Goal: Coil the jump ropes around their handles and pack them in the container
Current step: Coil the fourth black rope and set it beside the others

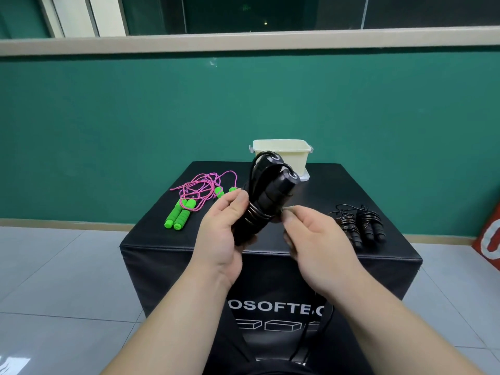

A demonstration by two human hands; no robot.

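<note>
Head view, item in hand: we hold the black jump rope [266, 196] above the black padded box [349, 190], our left hand [220, 234] closed round its two paired handles while our right hand [311, 239] pinches the cord beside the few turns already wound; we judge the coiling step under way, with slack hanging toward the floor, so the next move calls for further snug turns. On the box: an uncoiled green-handled rope [181, 212] at left, a coiled black rope [359, 226] at right, the cream container [295, 155] at the far edge, apparently empty. Surroundings: green wall, pale tiled floor.
</note>
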